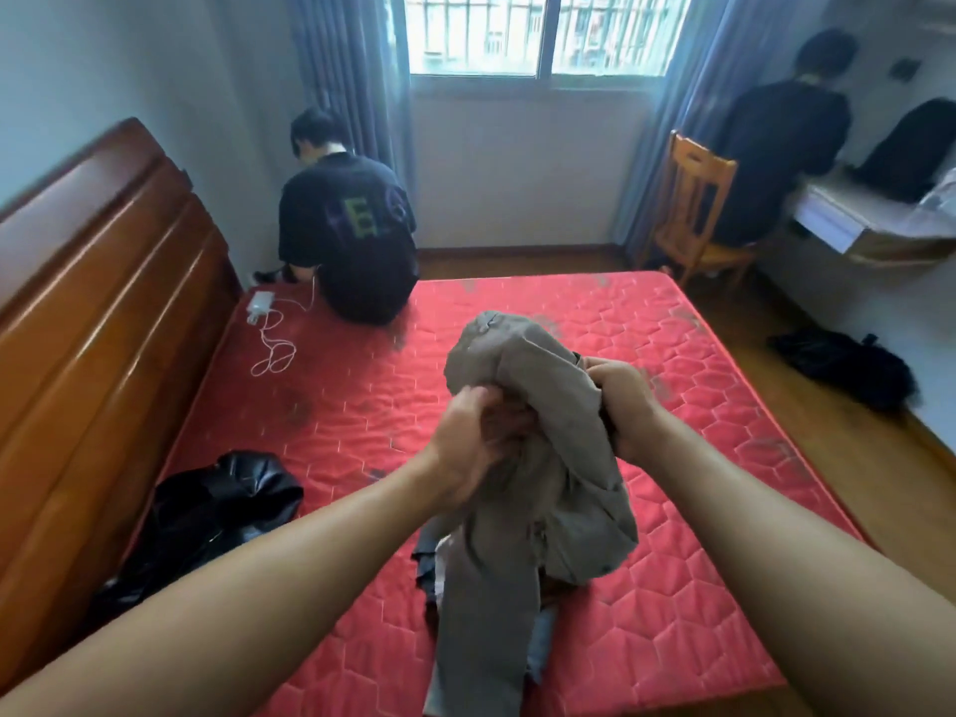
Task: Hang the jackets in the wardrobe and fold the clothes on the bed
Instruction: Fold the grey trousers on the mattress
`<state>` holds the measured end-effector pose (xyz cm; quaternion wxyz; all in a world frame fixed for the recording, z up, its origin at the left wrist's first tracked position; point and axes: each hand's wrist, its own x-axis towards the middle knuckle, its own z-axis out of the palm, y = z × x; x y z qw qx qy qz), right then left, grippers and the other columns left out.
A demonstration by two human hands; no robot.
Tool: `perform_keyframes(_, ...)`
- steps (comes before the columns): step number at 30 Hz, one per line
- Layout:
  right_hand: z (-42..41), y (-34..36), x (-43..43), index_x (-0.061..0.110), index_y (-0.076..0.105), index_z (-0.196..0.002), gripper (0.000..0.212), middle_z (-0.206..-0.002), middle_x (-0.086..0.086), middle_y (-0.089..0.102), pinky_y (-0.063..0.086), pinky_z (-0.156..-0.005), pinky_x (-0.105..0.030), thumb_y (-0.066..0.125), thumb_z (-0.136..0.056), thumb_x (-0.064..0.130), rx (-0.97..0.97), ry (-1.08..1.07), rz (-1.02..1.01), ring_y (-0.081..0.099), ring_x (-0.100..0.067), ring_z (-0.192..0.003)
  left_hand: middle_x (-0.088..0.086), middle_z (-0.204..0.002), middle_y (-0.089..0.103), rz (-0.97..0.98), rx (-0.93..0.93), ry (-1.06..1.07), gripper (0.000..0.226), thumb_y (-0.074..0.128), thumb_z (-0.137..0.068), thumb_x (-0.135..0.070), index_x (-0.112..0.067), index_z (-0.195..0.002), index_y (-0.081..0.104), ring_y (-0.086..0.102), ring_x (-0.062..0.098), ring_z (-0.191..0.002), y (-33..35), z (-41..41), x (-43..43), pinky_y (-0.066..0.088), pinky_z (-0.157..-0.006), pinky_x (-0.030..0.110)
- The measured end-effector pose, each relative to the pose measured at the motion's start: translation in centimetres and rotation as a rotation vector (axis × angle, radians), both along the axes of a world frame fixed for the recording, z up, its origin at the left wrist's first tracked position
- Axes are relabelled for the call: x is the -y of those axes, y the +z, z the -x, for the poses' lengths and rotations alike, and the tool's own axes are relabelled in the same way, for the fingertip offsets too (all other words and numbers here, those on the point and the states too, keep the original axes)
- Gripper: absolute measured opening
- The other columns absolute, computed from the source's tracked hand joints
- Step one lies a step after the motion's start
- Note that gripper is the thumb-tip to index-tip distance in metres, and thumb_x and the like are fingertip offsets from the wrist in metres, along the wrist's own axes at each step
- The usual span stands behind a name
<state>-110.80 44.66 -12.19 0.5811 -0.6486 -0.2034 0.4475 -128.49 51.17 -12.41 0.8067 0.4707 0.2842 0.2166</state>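
Curled fingers [468,401] of the left hand [468,447] and the right hand [628,406] are seen gripping a bunched grey-brown garment [533,354]. It is held up over the red bed [672,587], its lower end draped onto a small pile of clothes [427,551]. A black jacket [222,504] is pictured crumpled near the headboard [103,302]. A seated person [352,235] is shown on the bed's far edge.

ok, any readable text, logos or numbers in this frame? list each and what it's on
"HE": likely the start of the big purple and green letters on the back of the seated person's black T-shirt. The rest is too blurred to read.
Grey garment: no print shows.
White charger: any marking is too small to read.
Nothing else carries text.
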Motion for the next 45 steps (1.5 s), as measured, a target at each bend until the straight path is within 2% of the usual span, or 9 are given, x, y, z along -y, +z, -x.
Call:
perform_keyframes(4, 3.7, 0.9, 1.5, 0.015, 0.051, -0.055, 0.010, -0.054, 0.004, 0.044, 0.026, -0.050, -0.029, 0.048, -0.058, 0.006, 0.330, 0.067, -0.068, 0.037, -0.010, -0.052, 0.012, -0.095, 0.068, 0.134, -0.087, -0.189, 0.072, 0.037, -0.093, -0.075, -0.015, -0.107, 0.076, 0.066, 0.027, -0.088, 1.1, 0.1, -2.0, 0.053, -0.087, 0.048)
perform_keyframes(9, 6.1, 1.4, 3.4, 0.009, 0.058, -0.060, 0.010, -0.052, 0.007, 0.054, 0.042, -0.056, -0.034, 0.050, -0.063, 0.012, 0.591, 0.211, -0.038, 0.049, -0.011, -0.054, 0.014, -0.080, 0.067, -0.149, -0.235, -0.089, 0.019, 0.054, -0.090, 0.005, -0.002, -0.104, 0.063, 0.068, 0.022, -0.066, 2.7, -1.7, -2.6, 0.059, -0.063, 0.032)
perform_keyframes(14, 0.9, 1.0, 5.2, 0.011, 0.062, -0.087, 0.013, -0.078, -0.011, 0.063, 0.061, -0.070, -0.057, 0.058, -0.075, 0.005, 0.467, -0.195, -0.002, 0.064, -0.035, -0.075, 0.016, -0.084, 0.070, -0.282, -0.210, -0.139, 0.026, 0.049, -0.086, 0.016, -0.002, -0.097, 0.065, 0.070, 0.028, -0.077, 6.0, -1.9, -3.3, 0.060, -0.076, 0.038)
perform_keyframes(20, -3.7, -1.2, 4.5, 0.035, 0.047, -0.145, 0.088, -0.135, -0.008, 0.042, 0.041, -0.112, -0.041, 0.074, -0.062, 0.044, 0.738, 0.277, 0.349, 0.042, -0.031, -0.134, 0.000, -0.043, 0.059, -0.370, -0.170, -0.145, 0.028, 0.038, -0.089, 0.020, -0.001, -0.092, 0.056, 0.057, 0.009, -0.035, 10.4, -3.3, -1.6, 0.047, -0.042, 0.018)
perform_keyframes(27, -10.3, -3.8, 4.5, 0.042, 0.060, -0.131, 0.052, -0.162, -0.020, 0.015, 0.018, -0.123, -0.051, 0.067, -0.082, 0.055, 0.974, 0.084, 0.399, 0.013, -0.040, -0.152, 0.000, -0.061, 0.069, -0.605, -0.275, -0.076, 0.034, 0.047, -0.084, 0.024, 0.003, -0.107, 0.060, 0.066, 0.008, -0.053, 12.9, -5.1, -0.8, 0.052, -0.054, 0.018)
perform_keyframes(33, -13.8, -5.8, 3.7, 0.029, 0.073, -0.080, 0.038, -0.092, -0.007, 0.074, 0.054, -0.086, -0.046, 0.058, -0.052, 0.050, 0.781, 0.465, 0.350, 0.069, -0.032, -0.098, 0.024, -0.098, 0.064, -0.953, -0.450, -0.104, 0.045, 0.069, -0.074, 0.013, -0.002, -0.115, 0.058, 0.064, 0.023, -0.091, 15.1, -5.7, -0.4, 0.053, -0.082, 0.042)
perform_keyframes(36, -13.2, -7.4, 4.4, 0.016, 0.070, -0.093, 0.035, -0.095, -0.002, 0.070, 0.045, -0.070, -0.036, 0.052, -0.068, 0.034, 0.895, 0.700, 0.355, 0.064, -0.028, -0.089, 0.022, -0.105, 0.063, -1.016, -0.432, -0.124, 0.066, 0.064, -0.079, 0.024, -0.013, -0.130, 0.049, 0.070, 0.027, -0.091, 16.4, -6.0, 0.8, 0.060, -0.076, 0.036)
perform_keyframes(40, -13.3, -10.4, 4.5, 0.028, 0.054, -0.136, 0.049, -0.138, 0.002, 0.056, 0.049, -0.083, -0.035, 0.054, -0.088, 0.021, 1.252, 0.866, 0.275, 0.057, -0.025, -0.116, 0.011, -0.128, 0.061, -1.312, -0.557, -0.237, 0.085, 0.064, -0.081, 0.016, -0.033, -0.146, 0.042, 0.063, 0.032, -0.112, 17.3, -5.5, 1.1, 0.053, -0.096, 0.052)
perform_keyframes(45, -13.5, -9.2, 5.3, 0.018, 0.053, -0.137, 0.051, -0.134, -0.004, 0.050, 0.038, -0.088, -0.044, 0.056, -0.087, 0.016, 1.903, 0.915, 0.258, 0.050, -0.027, -0.121, -0.004, -0.112, 0.043, -1.534, -0.967, -0.408, 0.074, 0.065, -0.090, -0.001, -0.055, -0.137, 0.047, 0.056, 0.015, -0.101, 15.7, -3.4, -0.3, 0.052, -0.089, 0.024)
